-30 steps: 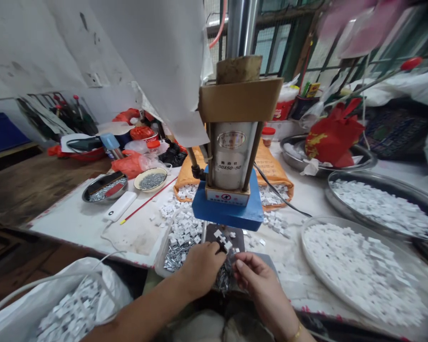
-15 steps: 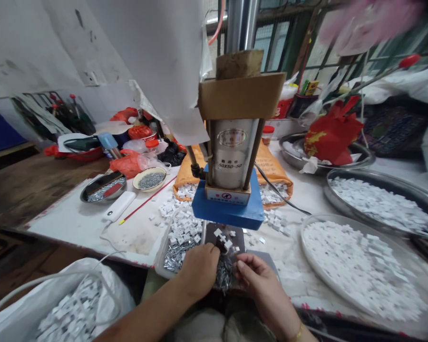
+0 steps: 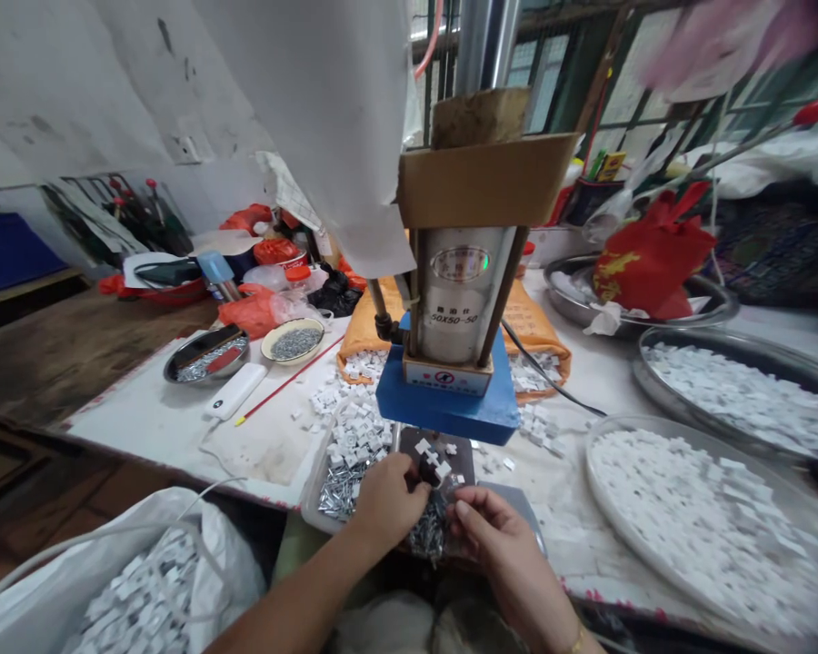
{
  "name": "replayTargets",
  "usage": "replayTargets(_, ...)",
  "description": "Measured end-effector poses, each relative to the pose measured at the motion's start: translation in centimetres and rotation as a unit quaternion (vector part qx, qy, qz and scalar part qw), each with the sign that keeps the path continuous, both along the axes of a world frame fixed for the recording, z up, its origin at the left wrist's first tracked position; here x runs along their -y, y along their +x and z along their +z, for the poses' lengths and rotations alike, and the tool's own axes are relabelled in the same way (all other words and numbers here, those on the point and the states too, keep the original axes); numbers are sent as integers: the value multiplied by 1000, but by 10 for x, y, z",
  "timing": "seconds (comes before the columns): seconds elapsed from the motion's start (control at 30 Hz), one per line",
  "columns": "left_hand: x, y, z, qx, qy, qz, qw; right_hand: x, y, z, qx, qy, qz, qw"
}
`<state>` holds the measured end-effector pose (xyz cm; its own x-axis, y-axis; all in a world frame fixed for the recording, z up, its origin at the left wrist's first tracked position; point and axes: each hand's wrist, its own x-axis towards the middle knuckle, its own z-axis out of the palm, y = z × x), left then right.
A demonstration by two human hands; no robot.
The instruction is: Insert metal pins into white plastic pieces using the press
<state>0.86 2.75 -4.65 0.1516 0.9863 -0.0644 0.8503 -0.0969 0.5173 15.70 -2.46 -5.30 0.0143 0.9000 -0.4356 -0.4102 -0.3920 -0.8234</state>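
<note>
- Table (image 3: 177,413): white-covered, bearing all items below.
- Press (image 3: 453,313): upright cylinder over a blue block, above the hands.
- Round tray (image 3: 590,465): at right, heaped with white pieces.
- Plastic box (image 3: 311,509): white clips and nails inside, beside the left hand.
- Left hand (image 3: 387,501): fingers curled; grasp cannot be told.
- Right hand (image 3: 496,529): thumb and forefinger nearly meeting; contents unclear.
- Nail pile (image 3: 425,536): between the hands.
- Loose white clips (image 3: 439,464): just beyond the fingers.
</note>
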Motion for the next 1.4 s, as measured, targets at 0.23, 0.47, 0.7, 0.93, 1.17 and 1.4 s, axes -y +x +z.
replayTargets(0.23, -2, -1, 1, 11, -7, -2, 1000, 0, -1, 0, -1, 2, 8, 1000)
replayTargets(0.47, -8, 0, 0, 21, -1, 4, 1000, -1, -2, -1, -4, -2, 7, 1000)
replayTargets(0.7, 10, -5, 6, 161, 73, -10, 984, 0, 1, 2, 20, 7, 1, 1000)
replayTargets(0.93, 22, -12, 21, 294, 55, -84, 950, -6, -7, 15, 81, 64, 13, 995)
replayTargets(1.17, 28, -8, 26, 253, 81, -118, 957, -6, -9, 23, 130, 100, -17, 986)
replayTargets(1.4, 29, -7, 33, 260, 74, -101, 957, -7, -12, 25, 129, 106, -19, 986)
